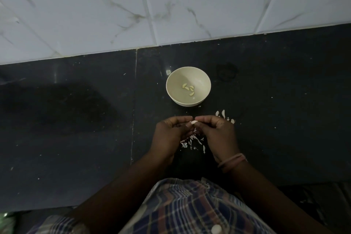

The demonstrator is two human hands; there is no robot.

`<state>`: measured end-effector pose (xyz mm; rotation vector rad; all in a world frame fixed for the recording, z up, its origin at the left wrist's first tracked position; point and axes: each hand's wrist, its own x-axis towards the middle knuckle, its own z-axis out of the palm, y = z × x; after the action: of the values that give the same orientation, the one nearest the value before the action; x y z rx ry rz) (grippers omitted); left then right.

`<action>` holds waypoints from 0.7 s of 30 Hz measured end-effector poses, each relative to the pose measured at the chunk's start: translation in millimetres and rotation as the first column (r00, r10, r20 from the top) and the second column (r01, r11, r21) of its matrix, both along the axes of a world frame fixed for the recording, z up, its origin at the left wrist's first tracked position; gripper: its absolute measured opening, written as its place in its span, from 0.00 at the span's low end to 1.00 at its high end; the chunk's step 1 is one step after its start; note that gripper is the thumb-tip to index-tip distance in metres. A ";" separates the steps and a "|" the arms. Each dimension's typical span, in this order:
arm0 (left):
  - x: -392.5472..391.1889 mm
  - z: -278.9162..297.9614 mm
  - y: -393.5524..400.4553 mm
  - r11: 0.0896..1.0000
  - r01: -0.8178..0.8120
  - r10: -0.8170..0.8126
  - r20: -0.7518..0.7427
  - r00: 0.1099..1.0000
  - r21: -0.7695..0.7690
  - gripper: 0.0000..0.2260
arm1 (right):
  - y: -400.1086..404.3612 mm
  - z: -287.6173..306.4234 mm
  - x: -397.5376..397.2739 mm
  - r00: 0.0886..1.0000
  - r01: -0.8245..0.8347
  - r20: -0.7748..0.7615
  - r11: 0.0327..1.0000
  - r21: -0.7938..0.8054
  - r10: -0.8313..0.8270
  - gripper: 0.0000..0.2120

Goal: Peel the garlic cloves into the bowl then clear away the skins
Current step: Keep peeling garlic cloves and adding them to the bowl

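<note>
Two hands (171, 135) (216, 133) on garlic clove (194, 122)

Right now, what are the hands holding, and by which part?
Both hands, left hand and right hand, pinch one garlic clove between their fingertips, one hand at each end.

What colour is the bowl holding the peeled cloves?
The bowl is cream, an off-white; the head view shows it.
</note>
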<state>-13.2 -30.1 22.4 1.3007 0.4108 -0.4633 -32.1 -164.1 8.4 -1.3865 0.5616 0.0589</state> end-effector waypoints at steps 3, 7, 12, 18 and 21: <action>-2.3 3.7 3.9 0.999 0.024 -0.025 0.029 0.999 0.025 0.09 | 5.4 -0.6 -0.7 1.000 0.025 0.009 0.999 0.022 -0.025 0.10; -8.8 4.9 5.9 0.996 0.053 -0.060 0.113 0.992 0.065 0.08 | 8.6 -0.1 0.3 0.998 0.047 0.036 0.999 0.014 -0.047 0.11; -9.1 11.0 8.1 0.976 0.031 -0.076 0.205 0.976 0.214 0.05 | 9.7 3.0 0.6 0.997 0.037 0.070 0.999 -0.024 -0.035 0.09; -8.9 4.2 9.2 0.936 -0.013 -0.084 0.257 0.963 0.352 0.04 | 10.7 7.2 -1.5 0.998 -0.003 0.062 0.992 -0.122 0.011 0.04; -9.7 3.1 9.0 0.931 0.003 -0.109 0.273 0.956 0.364 0.04 | 10.9 9.4 -2.6 0.999 -0.032 0.020 0.984 -0.177 0.036 0.04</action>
<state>-23.0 -21.2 25.4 1.7148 0.2163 -0.2429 -34.8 -153.2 17.8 -1.5673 0.5334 0.0208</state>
